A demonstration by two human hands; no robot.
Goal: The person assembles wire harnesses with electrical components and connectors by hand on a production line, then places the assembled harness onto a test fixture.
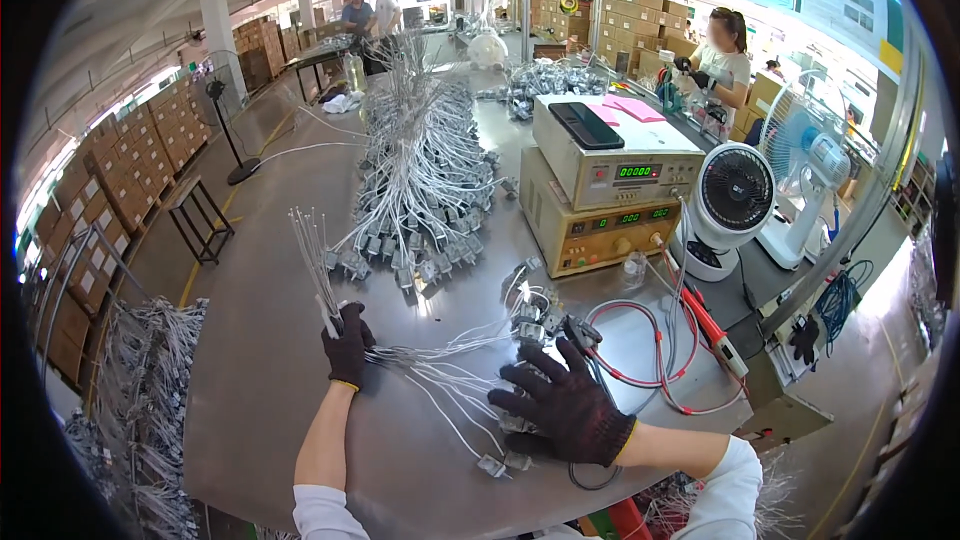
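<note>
My left hand (346, 344), in a dark knit glove, is closed around a bundle of thin white cables (440, 352). Their loose ends stick up above the fist, while the other part fans out to the right across the metal table. At that side, my right hand (568, 402), gloved alike, spreads its fingers over grey plugs (493, 465) on the cables, partly hiding them. Just beyond its fingertips sit several more grey plugs (530, 318) and a dark connector (581, 332) on a lead. Whether the right palm touches a plug is hidden.
A big heap of plugged cables (420, 170) covers the table's far middle. Two stacked test meters (600, 195) carry a phone (586, 126). Red and grey leads (660, 370), a red probe (715, 325) and a small fan (735, 190) lie right. Another person (722, 65) works beyond.
</note>
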